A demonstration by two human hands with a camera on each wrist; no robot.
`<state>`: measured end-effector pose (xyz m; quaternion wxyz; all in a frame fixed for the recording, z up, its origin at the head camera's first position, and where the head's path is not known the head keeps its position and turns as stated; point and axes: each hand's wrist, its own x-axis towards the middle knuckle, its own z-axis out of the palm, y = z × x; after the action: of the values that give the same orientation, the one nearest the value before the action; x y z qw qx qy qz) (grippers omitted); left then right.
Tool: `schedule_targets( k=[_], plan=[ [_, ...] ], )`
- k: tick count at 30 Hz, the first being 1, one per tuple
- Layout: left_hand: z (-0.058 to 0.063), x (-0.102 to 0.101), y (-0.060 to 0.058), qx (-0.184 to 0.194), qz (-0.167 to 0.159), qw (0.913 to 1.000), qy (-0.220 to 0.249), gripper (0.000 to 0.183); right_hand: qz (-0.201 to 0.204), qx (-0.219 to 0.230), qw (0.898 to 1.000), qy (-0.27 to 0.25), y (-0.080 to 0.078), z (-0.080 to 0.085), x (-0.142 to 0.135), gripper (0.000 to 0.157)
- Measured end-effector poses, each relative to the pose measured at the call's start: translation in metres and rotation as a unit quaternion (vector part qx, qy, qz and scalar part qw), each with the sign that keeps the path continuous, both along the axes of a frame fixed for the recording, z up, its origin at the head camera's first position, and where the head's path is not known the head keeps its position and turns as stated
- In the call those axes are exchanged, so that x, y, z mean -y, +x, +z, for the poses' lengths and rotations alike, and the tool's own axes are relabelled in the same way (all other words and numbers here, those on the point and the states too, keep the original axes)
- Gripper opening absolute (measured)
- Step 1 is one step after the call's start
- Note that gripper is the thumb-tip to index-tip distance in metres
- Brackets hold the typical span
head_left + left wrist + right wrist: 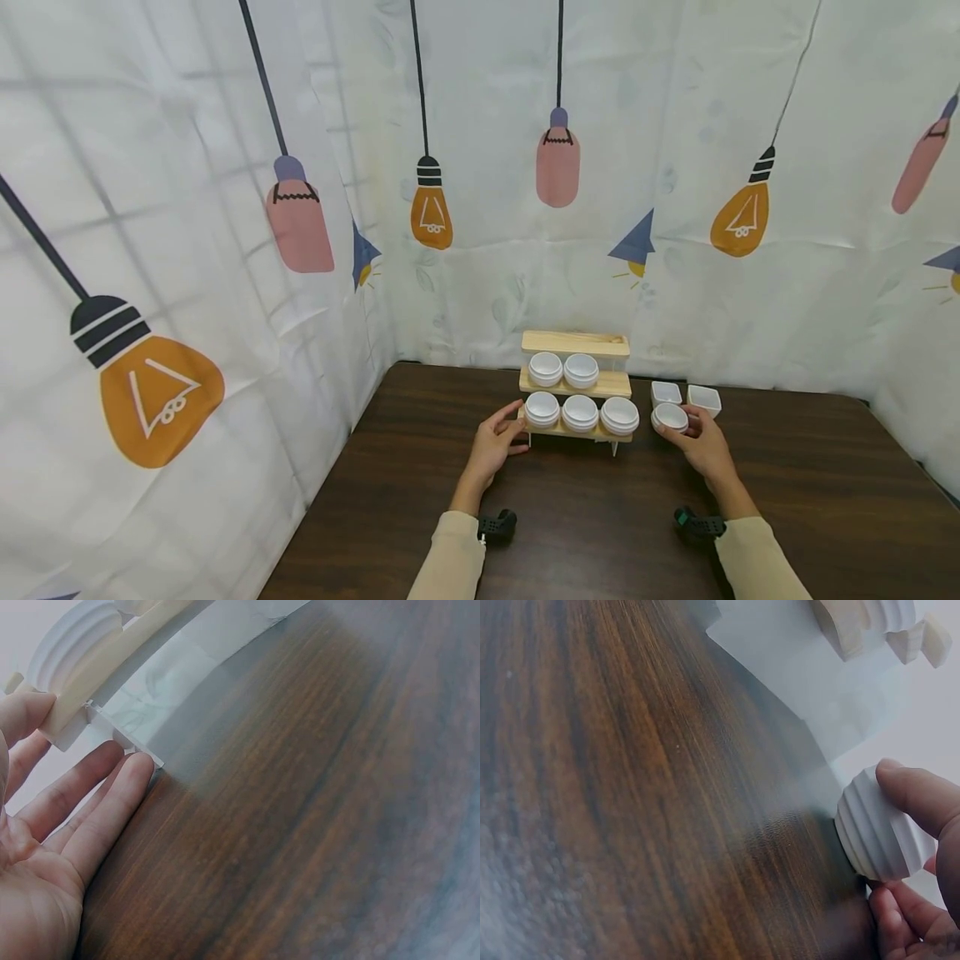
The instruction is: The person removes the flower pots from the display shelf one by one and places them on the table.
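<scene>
Right grip (707, 448): round white bowl (670, 417) pinched near far edge of worktop (570, 517), right of rack (575, 342) | Left grip (489, 447): rack's left end pinched | 5 bowls (581, 413) carried on 2 lower tiers | 2 square dishes (703, 400) seen behind held bowl

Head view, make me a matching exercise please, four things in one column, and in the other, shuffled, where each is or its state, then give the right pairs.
1. Left hand
2. Right hand
3. Square dishes
4. Top shelf

A. Bare wood, bearing no bowl
B. White, near the table's back edge
C. At the left end of the wooden rack's lowest tier
D. Gripping a round bowl

Right pairs: 1-C, 2-D, 3-B, 4-A.
</scene>
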<state>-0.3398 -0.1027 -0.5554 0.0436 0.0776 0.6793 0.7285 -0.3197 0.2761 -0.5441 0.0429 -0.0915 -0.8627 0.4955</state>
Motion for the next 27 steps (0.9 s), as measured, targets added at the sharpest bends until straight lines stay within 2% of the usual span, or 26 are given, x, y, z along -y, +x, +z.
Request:
schedule_targets(
  k=[27],
  plan=[
    [-0.0010, -0.0001, 0.0014, 0.004, 0.003, 1.0000, -0.001, 0.048, -0.006, 0.003, 1.000, -0.016, 0.0037, 0.0011, -0.0007, 0.085]
  ],
)
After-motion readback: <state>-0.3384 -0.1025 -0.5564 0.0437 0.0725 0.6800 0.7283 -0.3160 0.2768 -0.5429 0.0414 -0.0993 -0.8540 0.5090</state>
